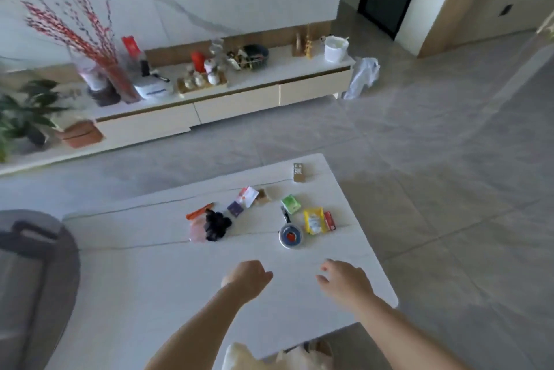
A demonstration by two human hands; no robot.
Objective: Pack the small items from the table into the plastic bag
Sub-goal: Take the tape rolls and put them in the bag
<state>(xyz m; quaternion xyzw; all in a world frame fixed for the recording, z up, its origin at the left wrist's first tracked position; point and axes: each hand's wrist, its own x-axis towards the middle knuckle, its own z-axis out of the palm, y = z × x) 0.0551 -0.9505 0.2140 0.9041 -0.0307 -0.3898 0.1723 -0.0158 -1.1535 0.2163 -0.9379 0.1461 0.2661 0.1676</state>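
On the white desk (150,279) we see the zip bag (199,219), black scrunchie (216,225), toy pan (290,234) and yellow packet (314,220). Our left hand (247,278) hovers fisted, holding nothing; our right hand (344,279) hovers loosely open, holding nothing.

Soft, dim daylight fills the room with a cool grey cast; the white table (150,294) is evenly lit, with only faint shadows and no glare. The whole frame is smeared by motion blur, wide-angle bending curves the edges, and the top left corner stays dark
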